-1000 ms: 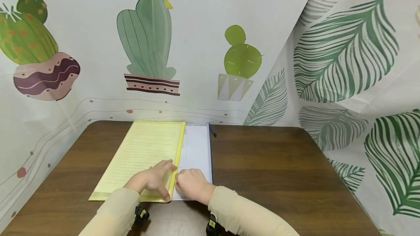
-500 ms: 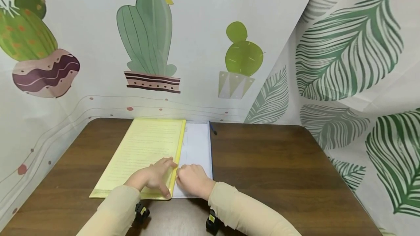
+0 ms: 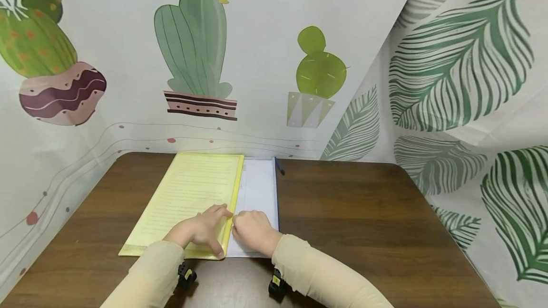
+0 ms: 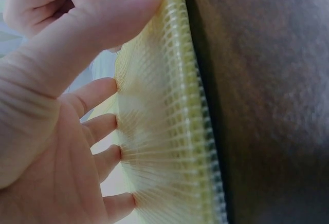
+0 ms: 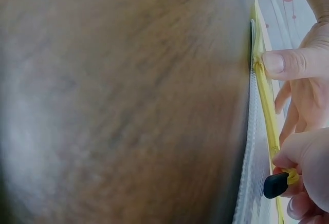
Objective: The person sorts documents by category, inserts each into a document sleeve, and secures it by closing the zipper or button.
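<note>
A yellow mesh zip pouch (image 3: 188, 179) with a printed sheet inside lies flat on the table. My left hand (image 3: 201, 229) rests on its near right part; the thumb presses the near corner and the spread fingertips touch the mesh. Beside it, at the pouch's right edge, my right hand (image 3: 254, 232) has its fingers curled. In the right wrist view those fingers pinch the yellow cord of a black-tipped zipper pull (image 5: 276, 185) at the yellow zip edge. Partly beneath the yellow pouch lies a white pouch (image 3: 261, 184) with a blue right edge.
The brown wooden table (image 3: 342, 213) extends to both sides. A dark zipper pull (image 3: 280, 169) sticks out at the white pouch's far right corner. Behind the table hangs a fabric backdrop (image 3: 265, 51) printed with cacti and leaves.
The head view has shifted slightly, so the scene sits a little higher in it. Both hands stay at nearly the same places on the pouches.
</note>
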{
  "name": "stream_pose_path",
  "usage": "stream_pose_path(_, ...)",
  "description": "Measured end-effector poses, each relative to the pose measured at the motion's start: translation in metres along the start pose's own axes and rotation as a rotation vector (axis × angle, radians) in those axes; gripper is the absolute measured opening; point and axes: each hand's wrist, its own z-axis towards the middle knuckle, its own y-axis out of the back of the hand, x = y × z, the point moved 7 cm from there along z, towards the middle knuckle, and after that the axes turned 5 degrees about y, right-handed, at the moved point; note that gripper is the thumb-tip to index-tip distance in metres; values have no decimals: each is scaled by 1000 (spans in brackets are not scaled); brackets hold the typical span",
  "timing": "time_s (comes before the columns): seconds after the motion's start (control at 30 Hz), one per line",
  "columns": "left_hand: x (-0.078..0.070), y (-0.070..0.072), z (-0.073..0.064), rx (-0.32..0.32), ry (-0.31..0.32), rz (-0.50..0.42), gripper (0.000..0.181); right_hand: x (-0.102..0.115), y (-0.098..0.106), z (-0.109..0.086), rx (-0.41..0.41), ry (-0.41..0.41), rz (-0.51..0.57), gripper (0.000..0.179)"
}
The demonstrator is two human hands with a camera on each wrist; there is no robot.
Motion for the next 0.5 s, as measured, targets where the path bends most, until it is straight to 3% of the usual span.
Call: stream_pose_path(0.5, -1, 0, 0, 4, 3, 3, 95, -6, -4, 6, 22, -31, -7, 18)
